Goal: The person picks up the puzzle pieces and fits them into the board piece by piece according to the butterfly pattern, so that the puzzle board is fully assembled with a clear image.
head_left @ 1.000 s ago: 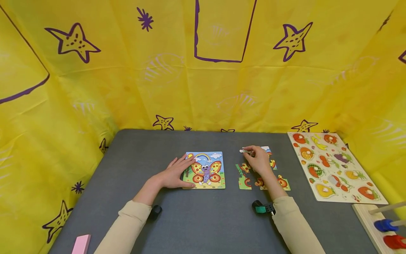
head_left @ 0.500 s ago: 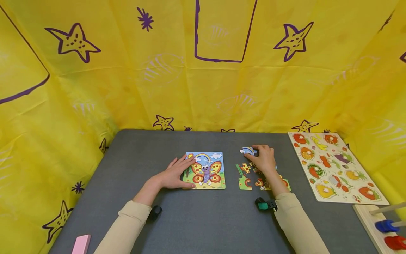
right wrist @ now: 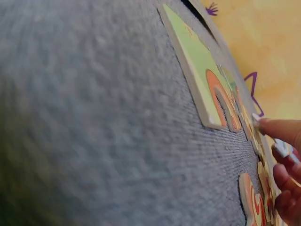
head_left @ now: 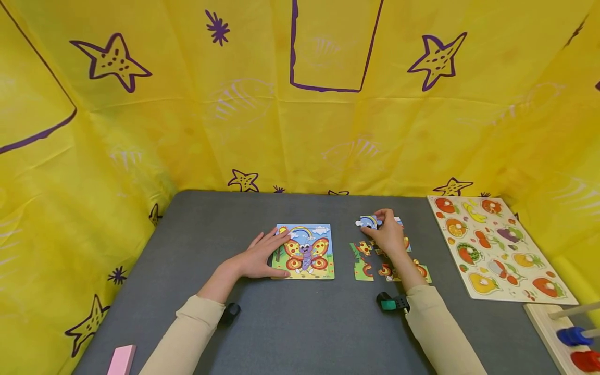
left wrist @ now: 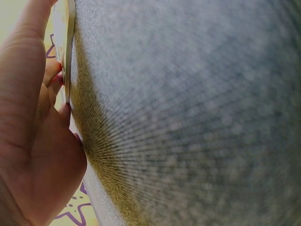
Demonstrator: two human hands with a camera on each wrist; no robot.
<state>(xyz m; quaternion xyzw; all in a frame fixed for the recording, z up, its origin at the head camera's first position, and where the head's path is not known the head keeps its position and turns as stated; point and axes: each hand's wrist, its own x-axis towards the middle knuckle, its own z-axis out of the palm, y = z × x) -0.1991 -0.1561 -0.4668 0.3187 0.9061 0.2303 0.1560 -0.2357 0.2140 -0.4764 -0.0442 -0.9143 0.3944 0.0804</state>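
Rainbow piece [head_left: 368, 222], one: at the far side of the loose group, to the right of centre, its edge pinched between the thumb and forefinger of my right hand [head_left: 390, 232]; whether it was clear of the tabletop [head_left: 300, 323] I could not tell. Handling, by my judgement: light, stiff, thin like board or wood, its printed face perhaps a little slick, its knobs the likeliest parts to chip; best taken by two opposite straight edges, clear of the knobs. Other loose pieces [head_left: 363, 272], at least five, in a group nearer than the rainbow piece and around my forearm; exact count hidden by my hand and wrist. Butterfly board [head_left: 307, 255], one, square and flat, left of the pieces; my left hand [head_left: 257, 258] rested along its left edge, fingers spread apart and gripping nothing; likely stiff and light too, best lifted by its rim. Fruit board [head_left: 497, 255], one, larger, lying at the far right, well apart from the pieces. Bead frame [head_left: 544, 325], one, at the near right, cut off by the edge of view, with blue and red beads showing, not countable. Pink block [head_left: 122, 359], one, near left, partly out of view. Sleeves [head_left: 440, 328], two, beige, one on each of my arms. Yellow curtain [head_left: 234, 130], printed with starfish, beyond the far edge.
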